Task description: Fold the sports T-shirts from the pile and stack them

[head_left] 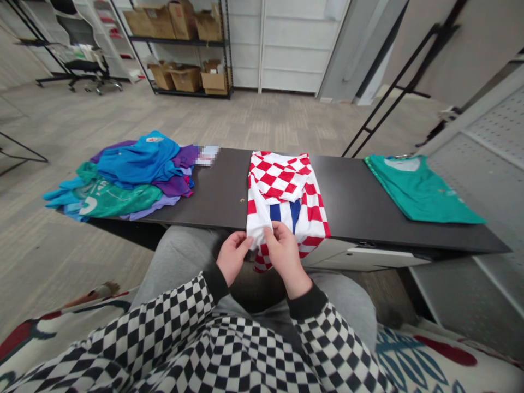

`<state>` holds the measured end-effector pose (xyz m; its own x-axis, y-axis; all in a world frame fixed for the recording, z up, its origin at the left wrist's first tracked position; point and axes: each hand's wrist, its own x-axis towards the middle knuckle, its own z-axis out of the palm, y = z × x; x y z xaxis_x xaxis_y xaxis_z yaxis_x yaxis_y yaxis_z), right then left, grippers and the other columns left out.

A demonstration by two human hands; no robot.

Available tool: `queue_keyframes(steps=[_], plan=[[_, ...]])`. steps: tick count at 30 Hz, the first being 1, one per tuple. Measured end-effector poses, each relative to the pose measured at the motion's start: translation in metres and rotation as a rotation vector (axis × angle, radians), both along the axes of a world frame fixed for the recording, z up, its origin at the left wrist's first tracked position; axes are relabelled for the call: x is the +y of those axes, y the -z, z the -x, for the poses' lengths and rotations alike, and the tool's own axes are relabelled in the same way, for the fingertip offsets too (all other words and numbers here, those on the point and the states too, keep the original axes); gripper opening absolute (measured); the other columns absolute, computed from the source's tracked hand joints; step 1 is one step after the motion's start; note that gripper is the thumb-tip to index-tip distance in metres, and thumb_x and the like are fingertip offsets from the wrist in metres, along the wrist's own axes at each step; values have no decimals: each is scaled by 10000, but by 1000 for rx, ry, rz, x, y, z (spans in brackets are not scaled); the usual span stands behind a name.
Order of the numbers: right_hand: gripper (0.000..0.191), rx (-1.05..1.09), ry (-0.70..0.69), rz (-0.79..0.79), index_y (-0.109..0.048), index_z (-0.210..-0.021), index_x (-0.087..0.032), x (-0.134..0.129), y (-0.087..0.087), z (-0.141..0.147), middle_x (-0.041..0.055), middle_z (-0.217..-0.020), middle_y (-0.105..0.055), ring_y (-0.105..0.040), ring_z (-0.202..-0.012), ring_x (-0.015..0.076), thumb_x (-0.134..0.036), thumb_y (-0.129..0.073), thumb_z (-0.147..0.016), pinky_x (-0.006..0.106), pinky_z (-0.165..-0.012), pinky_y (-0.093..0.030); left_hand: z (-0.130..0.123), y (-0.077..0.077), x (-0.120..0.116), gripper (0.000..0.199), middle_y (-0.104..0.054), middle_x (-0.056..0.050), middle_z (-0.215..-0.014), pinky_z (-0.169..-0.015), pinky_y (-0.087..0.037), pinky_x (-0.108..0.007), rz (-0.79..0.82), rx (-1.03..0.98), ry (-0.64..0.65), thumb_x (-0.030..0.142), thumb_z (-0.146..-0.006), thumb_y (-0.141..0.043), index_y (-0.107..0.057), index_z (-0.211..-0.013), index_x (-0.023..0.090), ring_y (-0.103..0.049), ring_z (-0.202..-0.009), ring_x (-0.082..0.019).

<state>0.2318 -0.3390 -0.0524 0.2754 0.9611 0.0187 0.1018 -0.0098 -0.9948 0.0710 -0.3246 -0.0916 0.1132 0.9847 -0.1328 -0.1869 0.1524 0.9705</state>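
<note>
A carpeted floor filled the upper part of the frame, with a black metal shelf of cardboard boxes at top centre and an office chair at upper left. A perforated metal panel rose along the right side. A long dark table crossed the middle of the frame, its near edge running just past the person's grey-trousered knees.

On the table's left end sat a heap of blue, purple and green clothes, with a blurred white item beside it at the far edge. A teal shirt lay flat at the right end, its hem near the table's edge. Both stood well apart from the red-and-white checkered jersey, which lay at the table's centre, loosely folded, with blue stripes showing and its near part hanging over the near edge toward the lap.

The left hand and right hand were both closed on a white fold of the jersey at that edge, pinching it side by side. Black-and-white checkered sleeves led back from both wrists.
</note>
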Motion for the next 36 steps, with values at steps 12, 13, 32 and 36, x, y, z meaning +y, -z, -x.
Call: queue_keyframes(steps=[12, 13, 32, 36], plan=[[322, -533, -1, 42, -747, -1178, -234, -8, -13, -19, 43, -797, -745, -677, -711, 244, -487, -566, -1096, 344, -681, -413, 5, 29, 14, 493, -816, -60, -920, -808, -593, -324, 20, -9, 172, 592, -810, -965, -683, -902, 197, -723, -818, -185], [316, -569, 8, 45, -754, -1170, -237, -9, -13, -20, 51, -802, -752, -682, -714, 249, -480, -566, -1098, 345, -680, -407, 4, 30, 14, 495, -809, -55, -905, -801, -589, -319, 16, -2, 171, 585, -801, -971, -676, -896, 200, -718, -807, -181], [409, -569, 222, 60, -835, -1067, -224, -19, -51, -72, 100, -836, -825, -769, -747, 268, -593, -659, -1052, 365, -735, -544, 6, 62, 14, 408, -866, -142, -1160, -1063, -601, -460, -67, 288, 260, 491, -823, -965, -867, -1091, 199, -801, -1080, -294], [533, -383, 384, 71, -792, -993, -185, -30, -46, -123, 100, -751, -785, -727, -626, 244, -698, -650, -1025, 360, -650, -568, 0, 63, 15, 415, -868, -167, -1218, -1138, -589, -514, -22, 213, 239, 464, -829, -970, -853, -1105, 177, -813, -1136, -316]])
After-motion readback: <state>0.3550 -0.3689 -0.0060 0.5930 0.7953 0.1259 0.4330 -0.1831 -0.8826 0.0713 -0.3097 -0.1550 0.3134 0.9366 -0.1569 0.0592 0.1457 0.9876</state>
